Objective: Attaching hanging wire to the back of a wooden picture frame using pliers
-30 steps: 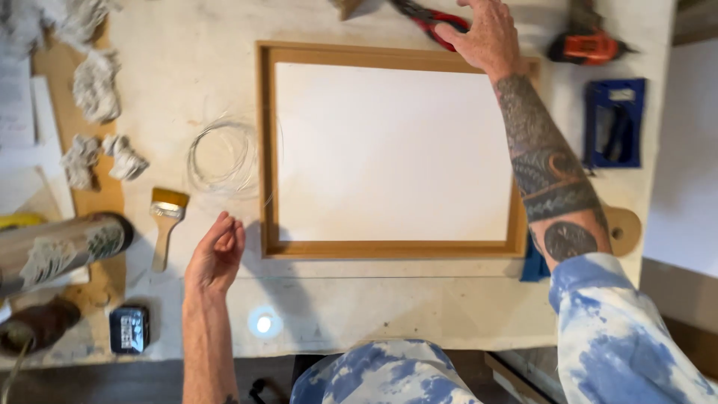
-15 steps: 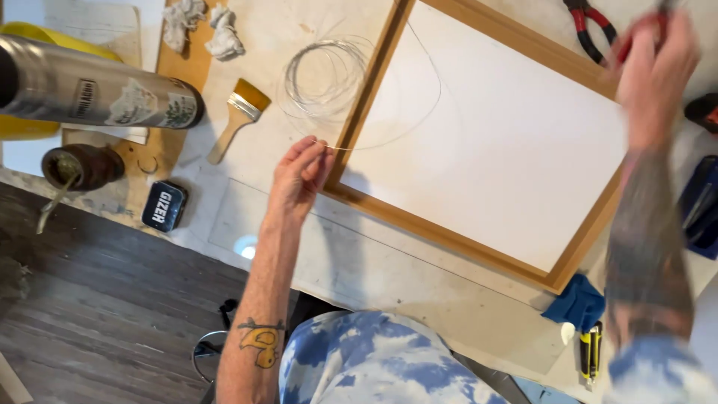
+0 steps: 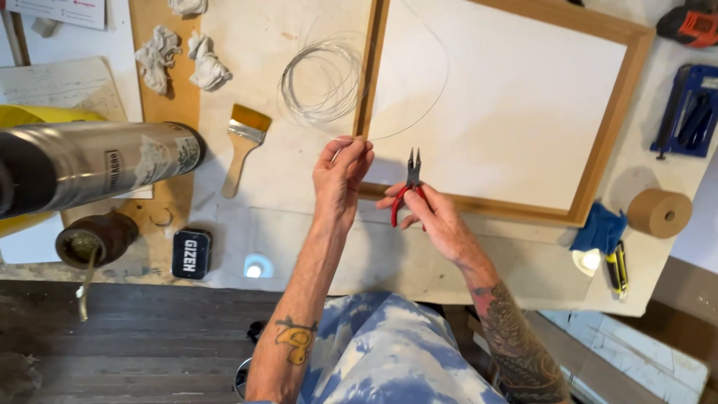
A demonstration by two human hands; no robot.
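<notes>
My left hand (image 3: 340, 173) pinches the end of a thin steel wire (image 3: 419, 123) that arcs up over the frame and runs back to a loose wire coil (image 3: 320, 81) on the table. My right hand (image 3: 432, 215) holds red-handled pliers (image 3: 407, 183) upright, jaws pointing up, a short way right of the left fingertips. Both hands hover over the lower left corner of a wooden picture frame (image 3: 594, 179) with a white backing board (image 3: 501, 105).
A paintbrush (image 3: 243, 146), crumpled rags (image 3: 179, 56), a metal flask (image 3: 82, 164), a small dark tin (image 3: 191, 253) and a cup (image 3: 96, 239) lie at left. At right are a tape roll (image 3: 658, 212), a utility knife (image 3: 617, 265), a blue case (image 3: 692, 108) and a drill (image 3: 692, 22).
My right hand has come down from the far side of the frame with the pliers to meet my left hand, which now pinches the wire end. The view has shifted.
</notes>
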